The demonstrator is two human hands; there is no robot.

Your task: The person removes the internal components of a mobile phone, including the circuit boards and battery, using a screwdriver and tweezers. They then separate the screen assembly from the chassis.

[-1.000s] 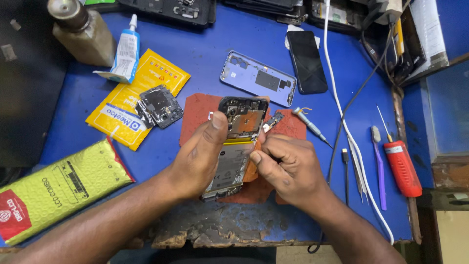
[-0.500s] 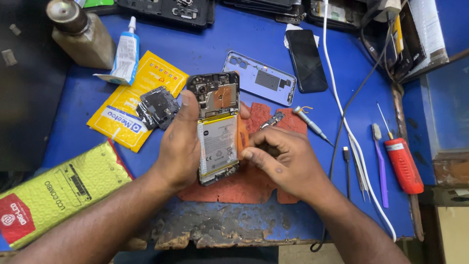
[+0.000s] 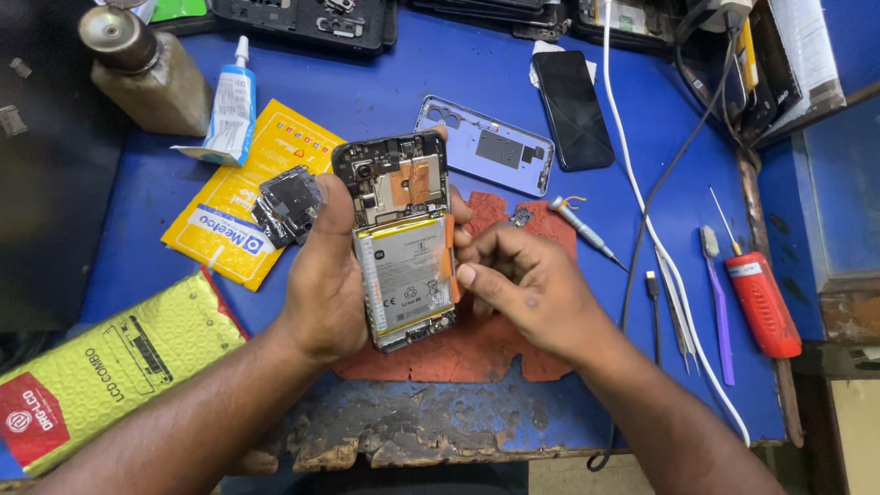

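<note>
My left hand grips an opened phone with its back off, lifted above a red mat. The phone shows a pale battery, a copper patch and dark circuit parts. My right hand rests against the phone's right edge, its fingertips touching the orange strip beside the battery. A small part lies on the mat just beyond that hand.
On the blue bench: a lilac back cover, a black phone, a small screwdriver, a glue tube, a yellow packet with a black part, a bottle, a red tool, tweezers, a white cable, a padded envelope.
The phone was lying low on the mat under both hands. My left hand has lifted and turned it upright, inside facing me. My right hand moved to its right edge.
</note>
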